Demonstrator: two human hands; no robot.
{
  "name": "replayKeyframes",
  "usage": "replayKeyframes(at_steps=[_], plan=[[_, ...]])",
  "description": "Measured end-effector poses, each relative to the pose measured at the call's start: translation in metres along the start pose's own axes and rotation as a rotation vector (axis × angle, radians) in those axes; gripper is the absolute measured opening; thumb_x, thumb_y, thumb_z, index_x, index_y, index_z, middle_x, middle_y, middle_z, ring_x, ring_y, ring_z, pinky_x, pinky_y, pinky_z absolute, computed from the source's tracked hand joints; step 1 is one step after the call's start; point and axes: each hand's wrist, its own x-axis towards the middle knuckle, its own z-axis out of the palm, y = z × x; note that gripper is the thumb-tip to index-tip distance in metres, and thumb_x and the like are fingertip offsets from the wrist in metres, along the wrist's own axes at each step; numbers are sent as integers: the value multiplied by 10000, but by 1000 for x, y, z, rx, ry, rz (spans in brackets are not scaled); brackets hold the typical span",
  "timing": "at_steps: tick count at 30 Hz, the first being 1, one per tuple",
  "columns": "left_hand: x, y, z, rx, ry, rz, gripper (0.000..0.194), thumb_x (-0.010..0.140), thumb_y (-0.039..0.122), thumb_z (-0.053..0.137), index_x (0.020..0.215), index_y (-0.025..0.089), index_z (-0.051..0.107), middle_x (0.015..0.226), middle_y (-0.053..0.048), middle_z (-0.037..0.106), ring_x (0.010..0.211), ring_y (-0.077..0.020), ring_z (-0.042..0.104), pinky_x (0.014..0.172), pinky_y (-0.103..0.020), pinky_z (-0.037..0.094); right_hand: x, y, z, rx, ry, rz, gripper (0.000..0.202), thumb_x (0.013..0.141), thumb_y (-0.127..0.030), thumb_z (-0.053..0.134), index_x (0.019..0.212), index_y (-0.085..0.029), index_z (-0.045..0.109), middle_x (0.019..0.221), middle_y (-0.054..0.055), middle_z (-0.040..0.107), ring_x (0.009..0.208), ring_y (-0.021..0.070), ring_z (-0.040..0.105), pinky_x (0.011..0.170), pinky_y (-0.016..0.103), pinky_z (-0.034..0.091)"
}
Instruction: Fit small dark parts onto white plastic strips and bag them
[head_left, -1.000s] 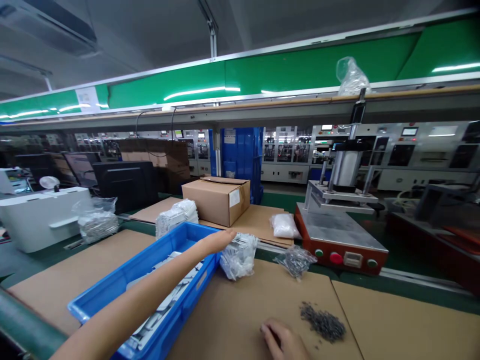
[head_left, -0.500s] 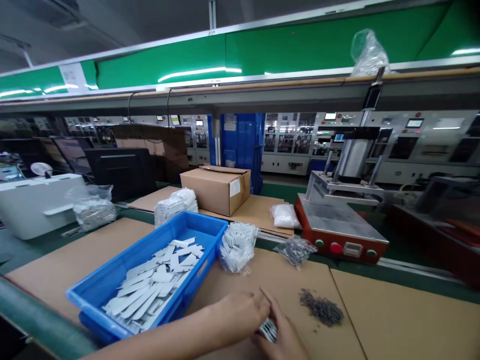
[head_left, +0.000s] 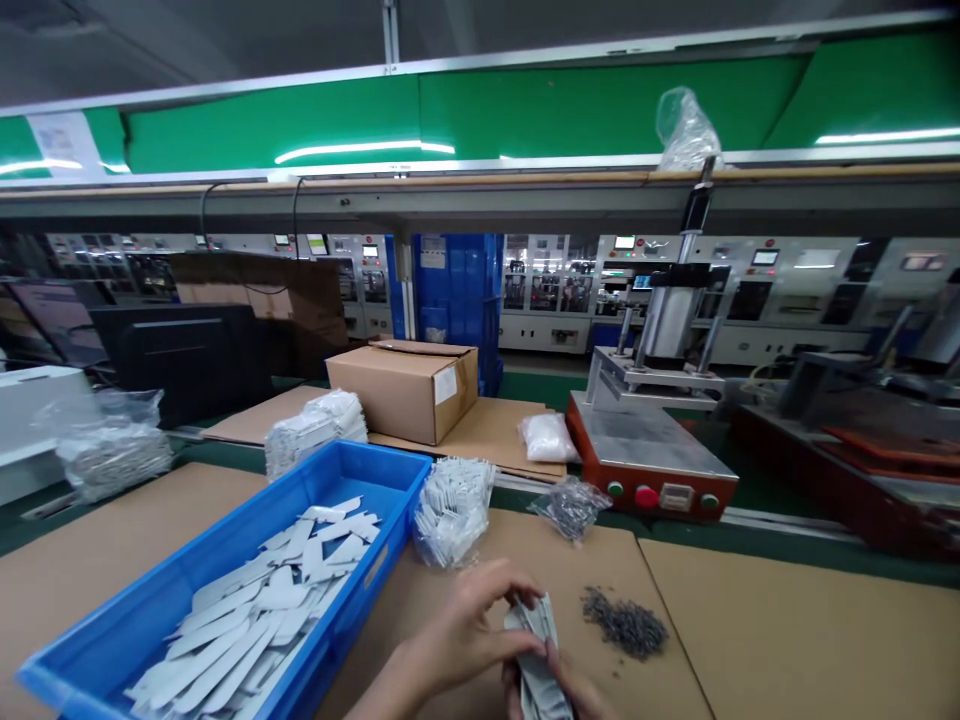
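My left hand [head_left: 474, 618] curls its fingers and thumb around the upper end of a stack of flat white plastic pieces [head_left: 541, 690]. Lower down, my right hand [head_left: 581, 692] wraps the same stack, its thumb pressed against the side; part of this hand is cut off by the bottom of the picture. To the left lies a long blue bin [head_left: 390, 480], with many similar white pieces [head_left: 255, 620] heaped loosely in it. Right of my hands sits a small pile of dark grey parts [head_left: 626, 625], too small to make out, on the cardboard sheet [head_left: 517, 545].
Behind the hands are a bag of white pieces [head_left: 454, 505], a bag of dark parts [head_left: 571, 505] and a white packet [head_left: 547, 438]. A press with an orange base [head_left: 652, 465] stands at right. A cardboard box [head_left: 405, 390] is at the back.
My left hand has shifted off my right and opened out around the stack's top, so more of the white pieces shows. The camera view has turned right.
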Motion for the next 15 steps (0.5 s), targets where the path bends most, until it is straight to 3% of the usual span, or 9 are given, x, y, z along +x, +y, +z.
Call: replayKeyframes(at_steps=[3, 5, 7, 9, 11, 13, 15], plan=[[1, -9, 11, -65, 113, -27, 433, 608, 357, 661, 983, 196, 515, 966, -65, 508, 827, -155, 481, 766, -264, 388, -3, -2, -6, -142, -30, -15, 622, 408, -689, 598, 717, -149, 576, 513, -1, 530, 438, 86, 481, 467, 201, 355], [0, -16, 20, -206, 125, -131, 646, 566, 407, 677, 1125, 203, 427, 1090, -91, 453, 925, -188, 456, 838, -315, 362, -5, -2, -10, -254, -23, -65, 519, 446, -605, 653, 711, -166, 572, 542, -5, 530, 480, 102, 516, 503, 217, 385], [-4, -19, 29, -432, -45, -213, 737, 567, 449, 660, 1196, 196, 372, 1148, -101, 436, 987, -216, 447, 856, -342, 356, -7, -1, -14, -377, -33, -110, 442, 531, -569, 628, 724, -173, 580, 565, 5, 545, 527, 129, 560, 527, 245, 418], [-10, -18, 38, -591, -298, -235, 582, 629, 438, 614, 1128, 175, 472, 1111, -93, 490, 1000, -228, 463, 869, -353, 345, -7, -1, -17, -499, -57, -164, 419, 615, -564, 559, 759, -172, 596, 578, 10, 558, 579, 155, 596, 559, 274, 440], [-15, -16, 45, -680, -403, -224, 370, 709, 394, 542, 990, 157, 579, 1074, -84, 531, 1025, -228, 459, 895, -352, 323, -7, -2, -18, -622, -56, -249, 403, 672, -539, 505, 772, -164, 613, 599, 15, 578, 642, 178, 618, 608, 289, 449], [-18, -18, 51, -712, -291, -236, 294, 727, 359, 526, 929, 158, 599, 1061, -74, 541, 1037, -220, 450, 910, -345, 310, -5, -3, -16, -731, -37, -321, 356, 705, -478, 495, 828, -166, 614, 682, 27, 617, 716, 195, 624, 655, 289, 461], [-19, -26, 56, -688, -39, -286, 291, 719, 353, 538, 937, 165, 574, 1032, -68, 545, 1007, -207, 464, 906, -335, 313, -3, -5, -13, -747, 35, -339, 343, 701, -398, 539, 962, -178, 567, 829, 44, 638, 794, 202, 614, 697, 290, 476]])
